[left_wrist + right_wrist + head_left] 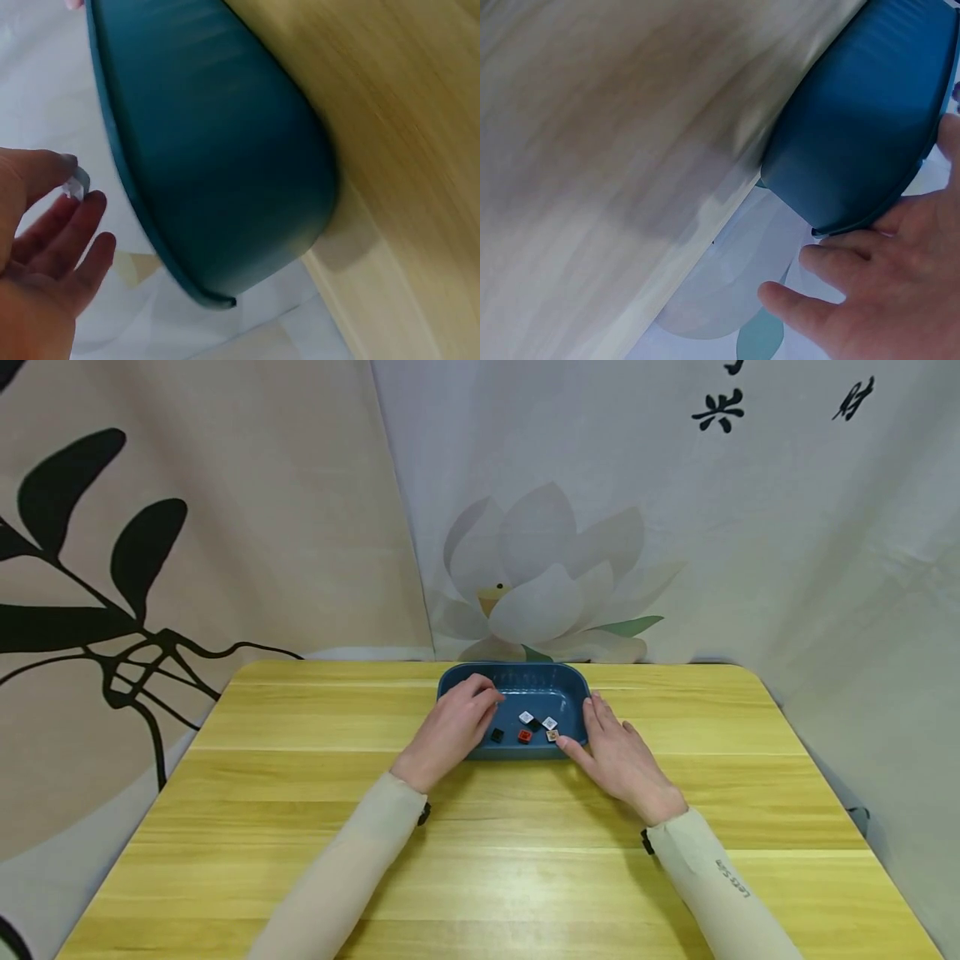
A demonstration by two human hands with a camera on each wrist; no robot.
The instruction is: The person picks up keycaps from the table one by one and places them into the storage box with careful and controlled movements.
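Note:
A dark blue rectangular tray [525,753] stands at the table's far edge. In it lie small square pieces: a red piece [524,737], a beige piece [552,736], white pieces [527,717] and black pieces [497,735]. My left hand [459,718] is over the tray's left end. In the left wrist view its thumb and fingers pinch a small whitish-grey piece [79,182], whose exact kind I cannot tell. My right hand [617,752] rests at the tray's right end, fingers extended along the rim and thumb at the front right corner.
The light wooden table [525,860] extends in front of the tray and to both sides. Behind it hangs a pale cloth [750,543] printed with a lotus, dark leaves and black characters, close to the table's far edge.

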